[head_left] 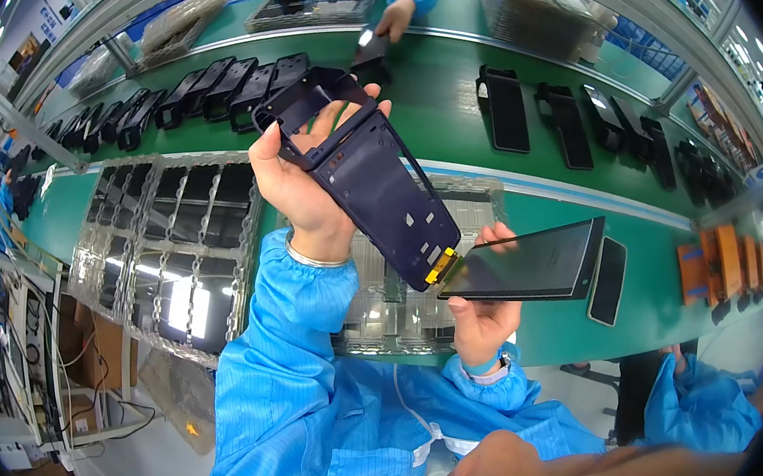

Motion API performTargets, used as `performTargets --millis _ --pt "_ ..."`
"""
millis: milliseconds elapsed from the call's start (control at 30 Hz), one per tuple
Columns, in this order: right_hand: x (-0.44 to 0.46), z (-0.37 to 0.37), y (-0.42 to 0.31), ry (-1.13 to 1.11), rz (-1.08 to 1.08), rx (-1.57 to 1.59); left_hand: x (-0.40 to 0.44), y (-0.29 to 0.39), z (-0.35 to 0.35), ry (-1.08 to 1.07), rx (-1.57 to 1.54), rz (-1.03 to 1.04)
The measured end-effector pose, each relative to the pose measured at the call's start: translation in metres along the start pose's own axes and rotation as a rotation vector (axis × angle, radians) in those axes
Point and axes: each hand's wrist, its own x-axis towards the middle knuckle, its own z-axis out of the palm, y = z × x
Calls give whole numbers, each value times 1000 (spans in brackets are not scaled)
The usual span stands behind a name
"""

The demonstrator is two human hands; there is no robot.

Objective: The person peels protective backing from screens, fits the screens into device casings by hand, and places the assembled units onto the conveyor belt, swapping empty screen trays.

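My left hand (307,190) grips a dark housing (386,191) by its open frame end, with fingers through the opening. The housing slants down to the right. Below and right, my right hand (488,320) holds a black display panel (528,264) between thumb and fingers, screen side up. A yellow flex piece (441,267) lies where the panel's left end meets the housing's lower end. Just right of the panel, a second phone-like screen (607,281) rests on the green bench.
Clear trays with dark screens (169,251) lie at left, with another clear tray (390,316) beneath my hands. Dark housings (212,88) line the green conveyor (443,111), more at right. Orange parts (724,262) stand far right. Across it, a co-worker's hand (395,19) holds a dark device.
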Motion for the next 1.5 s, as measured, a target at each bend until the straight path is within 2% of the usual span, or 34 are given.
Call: performTargets --millis 100,333,1033,1233,1333,1367,1400,1467,1500 --pt "3 -2 1 -76 38 -20 -2 -1 -1 -61 -9 -13" --pt "26 6 -28 -351 -99 -679 -15 -9 0 -213 126 -52" --pt "25 10 -34 -423 -4 -772 -25 -14 6 -228 258 -69" --pt "24 6 -36 -434 -12 -822 -26 -22 -7 -249 150 -124" --pt "25 6 -34 -415 -18 -852 -35 -33 -8 -39 492 -82" --pt "25 6 -33 -404 -21 -865 -44 -40 -2 -9 548 29" --pt "26 6 -33 -411 -22 -883 -49 -47 -2 2 521 121" --pt "24 4 -33 -428 -18 -924 -54 -47 -3 -75 756 144" --pt "21 4 -30 -413 31 -890 -52 -47 -6 -29 690 100"
